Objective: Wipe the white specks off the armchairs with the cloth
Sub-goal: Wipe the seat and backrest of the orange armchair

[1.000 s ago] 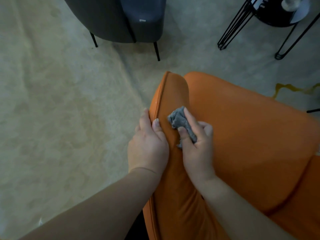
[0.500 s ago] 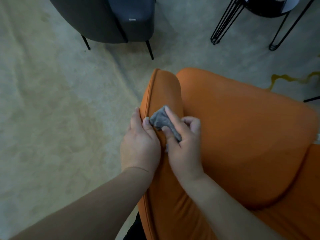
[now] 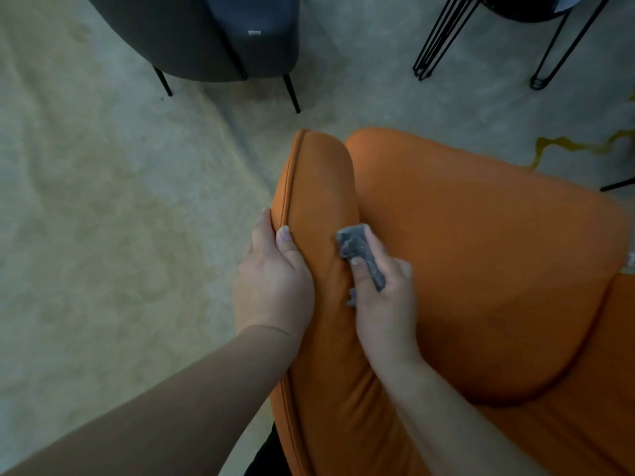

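An orange armchair [image 3: 481, 269] fills the lower right of the head view, its left armrest [image 3: 319, 180] pointing away from me. My left hand [image 3: 273, 280] grips the armrest's outer piped edge, thumb on top. My right hand [image 3: 381, 304] holds a bunched grey cloth [image 3: 360, 252] and presses it on the armrest's inner side, next to the seat cushion. No white specks show on the orange surface near the cloth.
A dark grey armchair [image 3: 192, 36] with thin black legs stands on the pale carpet [image 3: 103, 201] ahead. A black wire-legged side table [image 3: 508, 36] is at the top right. A yellow squiggle [image 3: 563, 146] marks the floor beyond the orange seat.
My right hand slid the cloth from the armrest's top, beside my left thumb, across to the right toward the seat cushion. My left hand kept its grip on the edge.
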`<state>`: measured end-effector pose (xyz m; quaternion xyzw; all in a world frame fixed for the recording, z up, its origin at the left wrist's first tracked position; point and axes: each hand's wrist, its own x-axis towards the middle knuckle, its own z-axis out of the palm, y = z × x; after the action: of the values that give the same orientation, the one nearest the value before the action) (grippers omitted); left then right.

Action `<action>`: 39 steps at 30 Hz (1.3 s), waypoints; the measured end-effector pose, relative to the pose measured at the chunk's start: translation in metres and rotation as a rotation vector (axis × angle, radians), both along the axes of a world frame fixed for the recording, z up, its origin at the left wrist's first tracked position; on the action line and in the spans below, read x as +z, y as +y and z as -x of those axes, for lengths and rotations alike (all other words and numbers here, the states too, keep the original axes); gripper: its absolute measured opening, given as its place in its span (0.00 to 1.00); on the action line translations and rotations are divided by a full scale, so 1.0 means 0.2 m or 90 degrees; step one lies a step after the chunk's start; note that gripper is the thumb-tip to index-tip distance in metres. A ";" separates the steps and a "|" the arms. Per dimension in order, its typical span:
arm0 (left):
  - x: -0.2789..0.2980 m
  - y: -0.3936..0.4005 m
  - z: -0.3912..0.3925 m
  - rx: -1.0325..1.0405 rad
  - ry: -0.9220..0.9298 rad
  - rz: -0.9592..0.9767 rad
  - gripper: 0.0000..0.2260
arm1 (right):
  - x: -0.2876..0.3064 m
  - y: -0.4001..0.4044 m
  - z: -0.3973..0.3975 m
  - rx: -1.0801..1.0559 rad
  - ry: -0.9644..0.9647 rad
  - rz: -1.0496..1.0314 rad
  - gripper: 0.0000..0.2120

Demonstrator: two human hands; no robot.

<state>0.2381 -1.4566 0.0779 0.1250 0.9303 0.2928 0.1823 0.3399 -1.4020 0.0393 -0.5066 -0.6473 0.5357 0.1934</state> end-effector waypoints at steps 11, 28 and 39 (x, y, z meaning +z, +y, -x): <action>-0.02 0.00 0.00 0.000 0.024 0.009 0.21 | -0.14 0.46 0.42 -0.009 0.017 -0.012 0.20; -0.02 -0.01 0.02 -0.018 -0.001 -0.008 0.19 | 0.08 -0.01 -0.11 0.201 0.011 -0.192 0.24; 0.13 -0.08 0.12 -0.128 -0.192 -0.023 0.22 | 0.32 0.00 -0.20 0.115 -0.087 -0.130 0.20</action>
<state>0.2133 -1.4732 0.1035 0.1755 0.8699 0.3050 0.3456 0.3796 -1.4021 0.1039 -0.4592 -0.7529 0.4469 0.1503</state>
